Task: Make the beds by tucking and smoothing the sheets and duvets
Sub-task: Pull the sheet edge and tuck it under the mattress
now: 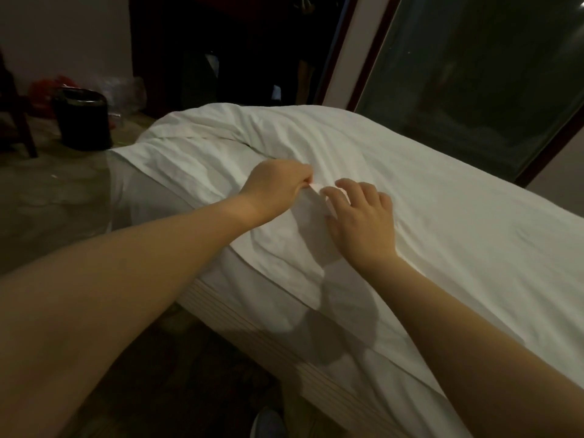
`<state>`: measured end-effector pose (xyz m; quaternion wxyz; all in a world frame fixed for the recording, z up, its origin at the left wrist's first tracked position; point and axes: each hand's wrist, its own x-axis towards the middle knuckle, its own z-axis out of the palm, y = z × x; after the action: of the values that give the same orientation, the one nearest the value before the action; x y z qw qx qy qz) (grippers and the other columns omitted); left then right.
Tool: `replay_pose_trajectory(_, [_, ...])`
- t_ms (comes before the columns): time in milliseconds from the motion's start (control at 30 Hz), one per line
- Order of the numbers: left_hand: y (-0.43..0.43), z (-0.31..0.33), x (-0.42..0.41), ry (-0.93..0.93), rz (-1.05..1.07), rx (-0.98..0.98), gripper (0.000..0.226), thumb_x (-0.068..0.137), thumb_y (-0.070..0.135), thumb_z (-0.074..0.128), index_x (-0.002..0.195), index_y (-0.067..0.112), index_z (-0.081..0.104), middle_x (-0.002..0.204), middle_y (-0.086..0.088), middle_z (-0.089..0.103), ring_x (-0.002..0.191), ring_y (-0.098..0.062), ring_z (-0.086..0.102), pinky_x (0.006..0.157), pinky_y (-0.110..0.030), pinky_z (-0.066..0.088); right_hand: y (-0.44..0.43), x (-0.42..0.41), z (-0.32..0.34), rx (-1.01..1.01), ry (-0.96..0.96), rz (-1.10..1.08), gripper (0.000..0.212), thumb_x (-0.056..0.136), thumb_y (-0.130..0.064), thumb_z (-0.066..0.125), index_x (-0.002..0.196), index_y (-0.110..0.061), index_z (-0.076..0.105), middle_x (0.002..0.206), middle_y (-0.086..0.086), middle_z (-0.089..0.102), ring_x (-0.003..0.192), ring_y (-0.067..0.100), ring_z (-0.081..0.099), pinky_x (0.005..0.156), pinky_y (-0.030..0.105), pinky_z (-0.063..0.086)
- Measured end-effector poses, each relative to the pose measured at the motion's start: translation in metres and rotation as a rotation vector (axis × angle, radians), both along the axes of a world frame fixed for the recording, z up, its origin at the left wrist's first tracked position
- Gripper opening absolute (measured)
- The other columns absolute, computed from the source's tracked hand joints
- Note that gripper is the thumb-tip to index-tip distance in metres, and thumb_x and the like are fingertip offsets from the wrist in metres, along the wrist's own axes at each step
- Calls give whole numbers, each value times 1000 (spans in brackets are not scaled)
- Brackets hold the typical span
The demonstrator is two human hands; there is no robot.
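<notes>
White sheet (442,248) covers the bed, centre to right of frame; it is wrinkled, with one raised fold at centre. Left hand (278,184) pinches that fold, thumb and fingers clamped on the cloth. Right hand (360,222) is just beside it, fingers apart and lightly bent over the sheet, gripping nothing (whether the tips touch the cloth: cannot tell). Bunched bedding (252,128) lies at the bed's far end, upper centre. The sheet's loose edge runs diagonally along the near side, over the ribbed mattress (252,330) border.

Open floor (57,197) at left. Black bin (82,120) stands upper left, near the bed's far corner; red bag (47,90) behind it; chair (22,128) at left edge. Dark glass panel (474,74) runs close along the bed's far side, upper right. Shoe (267,423) at bottom edge.
</notes>
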<state>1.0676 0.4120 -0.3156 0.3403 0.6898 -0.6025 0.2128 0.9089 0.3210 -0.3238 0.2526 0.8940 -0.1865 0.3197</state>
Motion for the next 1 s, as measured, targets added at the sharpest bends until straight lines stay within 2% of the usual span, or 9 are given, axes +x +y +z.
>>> replay_pose_trajectory(67, [4, 0, 0, -1, -49, 43, 15, 94, 12, 48, 91, 8, 61, 85, -8, 63, 77, -25, 55, 68, -34, 39, 8, 6, 2, 18, 58, -8, 37, 80, -28, 71, 113, -16, 62, 110, 6, 63, 94, 30, 59, 76, 41, 44])
replay_pose_trajectory(133, [10, -4, 3, -14, -88, 105, 12, 92, 5, 47, 89, 8, 58, 82, -6, 57, 76, -24, 52, 67, -35, 40, 17, 11, 8, 93, 94, -52, 24, 93, -31, 56, 109, -15, 63, 99, 4, 66, 85, 28, 60, 69, 36, 40])
replay_pose_trajectory(233, [22, -14, 9, -57, -112, 147, 14, 91, 2, 47, 88, 8, 59, 80, -4, 50, 76, -21, 47, 66, -33, 39, 26, 15, 8, 149, 146, -25, 32, 101, -33, 41, 95, -10, 63, 85, 5, 65, 73, 29, 59, 60, 33, 29])
replay_pose_trajectory(433, [45, -28, 6, -51, -91, 225, 15, 92, 6, 47, 88, 9, 61, 83, -5, 58, 79, -22, 52, 68, -34, 41, 56, 14, -12, 212, 27, 161, 35, 80, -15, 72, 54, -7, 50, 48, 6, 49, 38, 19, 31, 47, 26, 21])
replay_pose_trajectory(633, [81, -53, -11, 49, -71, 331, 14, 89, 5, 46, 87, 9, 60, 84, -6, 58, 80, -24, 54, 74, -41, 44, 85, -4, -33, 66, 102, 259, 29, 71, -16, 69, 49, -10, 51, 43, 3, 48, 34, 22, 45, 49, 21, 20])
replay_pose_trajectory(733, [86, -64, -15, 66, -48, 399, 12, 91, 11, 46, 86, 13, 57, 87, -5, 54, 84, -25, 54, 74, -37, 42, 85, -3, -46, 35, 196, 147, 26, 73, -17, 80, 57, -10, 61, 51, 3, 56, 42, 23, 53, 51, 23, 24])
replay_pose_trajectory(800, [81, -59, -13, 30, 27, 467, 12, 92, 14, 45, 84, 14, 54, 92, -7, 57, 87, -26, 56, 75, -37, 44, 88, 3, -44, 75, 334, -1, 17, 91, -27, 62, 86, -14, 72, 78, 3, 68, 70, 24, 63, 61, 28, 30])
replay_pose_trajectory(900, [81, -55, -5, -16, 90, 462, 21, 97, 21, 44, 106, 10, 60, 111, -9, 58, 101, -28, 56, 84, -40, 45, 88, 10, -43, 200, 365, -43, 38, 98, -44, 40, 125, -24, 58, 118, -2, 63, 109, 24, 55, 87, 36, 34])
replay_pose_trajectory(1000, [101, -62, 10, -14, 127, 505, 37, 100, 28, 41, 131, 11, 50, 131, -7, 50, 117, -24, 48, 97, -39, 38, 88, 24, -45, 235, 330, -25, 48, 98, -47, 35, 138, -22, 46, 136, -4, 53, 125, 21, 44, 99, 37, 27])
